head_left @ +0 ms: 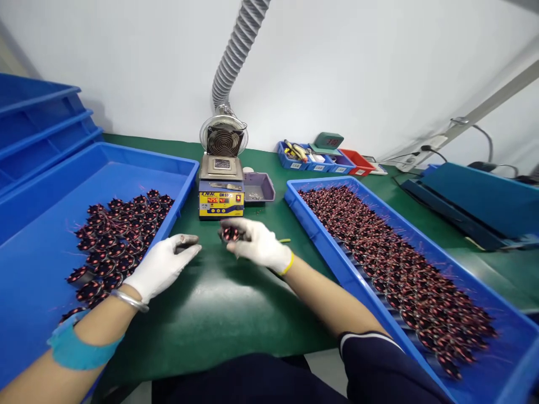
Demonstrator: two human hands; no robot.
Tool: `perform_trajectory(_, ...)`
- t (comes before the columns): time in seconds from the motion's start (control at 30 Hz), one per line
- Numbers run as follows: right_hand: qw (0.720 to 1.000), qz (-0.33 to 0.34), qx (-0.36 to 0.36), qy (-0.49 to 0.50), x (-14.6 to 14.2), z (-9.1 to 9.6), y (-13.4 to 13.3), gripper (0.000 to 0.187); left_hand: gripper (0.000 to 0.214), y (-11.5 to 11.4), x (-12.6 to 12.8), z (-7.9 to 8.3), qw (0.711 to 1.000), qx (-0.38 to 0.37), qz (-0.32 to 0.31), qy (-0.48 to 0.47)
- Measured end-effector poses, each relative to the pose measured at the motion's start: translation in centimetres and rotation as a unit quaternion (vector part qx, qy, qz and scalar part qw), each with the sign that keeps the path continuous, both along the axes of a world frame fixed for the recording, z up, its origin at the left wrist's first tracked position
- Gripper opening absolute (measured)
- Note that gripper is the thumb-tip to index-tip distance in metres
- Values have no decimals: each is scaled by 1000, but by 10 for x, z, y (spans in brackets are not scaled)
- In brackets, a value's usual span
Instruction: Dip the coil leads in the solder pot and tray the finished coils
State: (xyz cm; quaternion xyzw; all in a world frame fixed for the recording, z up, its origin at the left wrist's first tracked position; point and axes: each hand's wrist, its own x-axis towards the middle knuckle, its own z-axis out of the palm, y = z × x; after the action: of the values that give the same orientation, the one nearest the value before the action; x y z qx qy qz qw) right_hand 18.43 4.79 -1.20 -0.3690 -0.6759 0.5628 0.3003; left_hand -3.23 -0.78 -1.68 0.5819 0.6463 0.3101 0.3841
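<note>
My right hand (256,242), in a white glove, is closed on a small dark coil with red wire (230,233), just in front of the solder pot (221,186). My left hand (162,265), also gloved, rests at the near right edge of the left blue tray (46,185); its fingers are held together, pinched on a small dark part at the fingertips. A pile of the same dark coils (115,238) lies in that tray. The right blue tray (332,247) holds several rows of coils (404,269).
A grey fume hose (238,50) with a fan stands behind the solder pot, and a small grey dish (257,187) sits beside it. Small bins (322,160) line the back wall. Stacked blue trays (37,120) stand far left; a blue case (480,199) lies at right.
</note>
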Motion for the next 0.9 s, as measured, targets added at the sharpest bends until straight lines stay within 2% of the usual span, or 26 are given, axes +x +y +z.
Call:
perform_trajectory(0.07, 990, -20, 93, -101, 0, -24, -20, 47, 52, 0, -1, -3, 1000, -1, 11, -19)
perform_trajectory(0.13, 969, -34, 174, -175, -2, -46, -35, 43, 55, 0, -1, -5, 999, -5, 15, -38)
perform_trajectory(0.23, 938, -43, 254, -233, -2, -65, -45, 47, 58, 1, -2, -3, 997, -7, 29, -71)
perform_trajectory(0.3, 931, -61, 283, -223, 1, -68, -48, 57, 60, 1, -1, 4, 995, 5, 58, -85)
perform_trajectory(0.37, 931, -92, 307, -173, 8, -65, -53, 65, 57, -4, 2, 14, 989, 43, 112, -91)
perform_trajectory(0.43, 930, -113, 329, -121, 18, -59, -62, 65, 49, -15, 13, 25, 974, 90, 163, -126)
perform_trajectory(0.47, 930, -116, 334, -101, 24, -56, -68, 66, 45, -24, 21, 29, 968, 93, 166, -166)
perform_trajectory(0.5, 933, -111, 331, -85, 29, -53, -75, 68, 42, -35, 32, 31, 962, 74, 149, -216)
perform_trajectory(0.53, 939, -97, 321, -74, 34, -49, -81, 72, 42, -46, 45, 30, 956, 31, 107, -270)
perform_trajectory(0.6, 952, -55, 295, -66, 43, -44, -93, 72, 55, -69, 74, 22, 937, -106, 9, -333)
perform_trajectory(0.63, 955, -29, 287, -71, 47, -43, -97, 65, 59, -80, 87, 15, 929, -148, -26, -339)
perform_trajectory(0.7, 951, 5, 294, -98, 55, -40, -104, 46, 63, -95, 106, 0, 924, -179, -45, -336)
perform_trajectory(0.8, 929, 16, 336, -155, 69, -37, -111, 37, 65, -107, 113, -13, 919, -195, -66, -337)
perform_trajectory(0.9, 917, -2, 367, -159, 87, -35, -114, 37, 54, -109, 101, -9, 930, -234, -93, -266)
